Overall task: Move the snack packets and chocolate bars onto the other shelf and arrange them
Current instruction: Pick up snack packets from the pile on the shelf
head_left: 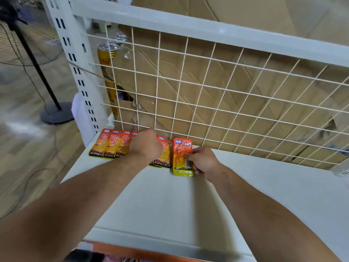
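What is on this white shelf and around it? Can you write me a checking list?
Surface: white shelf, flat, bare at the front.
Job's things: orange snack packets lie in an overlapping row along the wire grid at the back left; no chocolate bars seen.
Clutter: nothing seen.
Hands: left hand rests on the row, its fingers hidden; right hand pinches the rightmost packet.
Cables: a dark cable trails over the wooden floor on the left.
Surroundings: flattened cardboard and a gold can behind the grid; a fan stand on the floor.
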`<state>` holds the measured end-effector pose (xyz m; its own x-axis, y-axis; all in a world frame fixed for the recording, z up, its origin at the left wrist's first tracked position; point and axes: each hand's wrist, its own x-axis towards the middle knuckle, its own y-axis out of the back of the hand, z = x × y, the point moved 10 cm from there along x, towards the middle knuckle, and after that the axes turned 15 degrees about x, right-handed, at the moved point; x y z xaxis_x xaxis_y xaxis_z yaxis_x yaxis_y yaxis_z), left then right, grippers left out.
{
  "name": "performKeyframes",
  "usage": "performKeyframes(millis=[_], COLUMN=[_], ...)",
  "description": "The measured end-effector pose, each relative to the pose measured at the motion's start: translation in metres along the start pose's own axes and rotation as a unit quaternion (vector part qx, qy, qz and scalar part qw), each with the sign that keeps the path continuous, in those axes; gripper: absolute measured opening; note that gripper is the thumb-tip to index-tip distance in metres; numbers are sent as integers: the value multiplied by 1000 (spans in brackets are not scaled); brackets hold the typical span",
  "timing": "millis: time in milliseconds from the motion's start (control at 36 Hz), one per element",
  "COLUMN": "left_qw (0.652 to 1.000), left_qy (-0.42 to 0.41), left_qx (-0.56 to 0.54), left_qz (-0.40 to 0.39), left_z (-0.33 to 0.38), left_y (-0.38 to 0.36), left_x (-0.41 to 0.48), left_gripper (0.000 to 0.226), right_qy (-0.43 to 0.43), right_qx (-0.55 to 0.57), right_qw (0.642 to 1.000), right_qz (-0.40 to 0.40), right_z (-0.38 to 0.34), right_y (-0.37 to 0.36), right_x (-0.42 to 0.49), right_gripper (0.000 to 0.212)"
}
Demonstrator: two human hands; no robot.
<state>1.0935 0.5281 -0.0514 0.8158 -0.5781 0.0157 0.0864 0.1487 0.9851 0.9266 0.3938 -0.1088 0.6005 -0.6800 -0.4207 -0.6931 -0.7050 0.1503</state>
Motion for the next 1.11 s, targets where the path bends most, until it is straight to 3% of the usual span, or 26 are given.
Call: performKeyframes(millis=[250,528,694,917,1111], left_qw=[991,984,985,985,984], left_qy=[-71,-146,-147,-154,-160], left_qx=[16,77,73,63,60], left_qz=[110,66,52,50,42], left_z=[-11,-3,-3,-2,-4], left_y=[21,14,11,9,8], left_x=[2,-9,-6,-7,-7], left_gripper=[31,60,63,62,63], right_qy=[-20,-6,29,36,20], right_qx=[-13,-95,-179,-257,-265], right_qw=[1000,993,976,955,952], right_qz=[13,67,125,146,152], right_z=[-4,-10,-23,-33,-28], right_y=[-20,-29,-30,-32,-27], right_x=[7,16,12,-1,-1], right_gripper=[16,19,21,14,32])
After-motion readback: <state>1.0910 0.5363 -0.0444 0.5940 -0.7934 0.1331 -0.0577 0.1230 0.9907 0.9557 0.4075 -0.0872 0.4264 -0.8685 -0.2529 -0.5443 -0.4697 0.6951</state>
